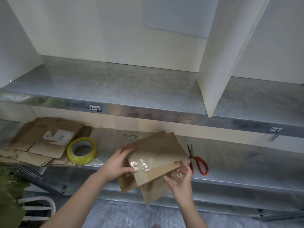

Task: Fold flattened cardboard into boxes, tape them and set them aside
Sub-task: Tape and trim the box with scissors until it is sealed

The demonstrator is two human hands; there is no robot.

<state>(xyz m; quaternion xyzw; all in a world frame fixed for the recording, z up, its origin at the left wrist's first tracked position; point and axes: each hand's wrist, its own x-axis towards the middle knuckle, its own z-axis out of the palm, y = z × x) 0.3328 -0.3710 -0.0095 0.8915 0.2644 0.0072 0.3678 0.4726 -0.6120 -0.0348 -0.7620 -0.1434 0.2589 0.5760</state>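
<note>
Your left hand (118, 163) grips the left edge of the half-folded cardboard box (158, 153), which sits at the front edge of the lower shelf (238, 160). Your right hand (181, 180) curls its fingers round the box's near right corner, on the clear tape there. The tape roll (81, 150) lies to the left and the scissors (198, 162) to the right.

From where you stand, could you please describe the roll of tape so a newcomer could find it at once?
Start at the lower metal shelf. At its left lies a stack of flattened cardboard, and the tape roll rests at that stack's right edge. It is the only round, yellowish thing among flat brown sheets.
</note>
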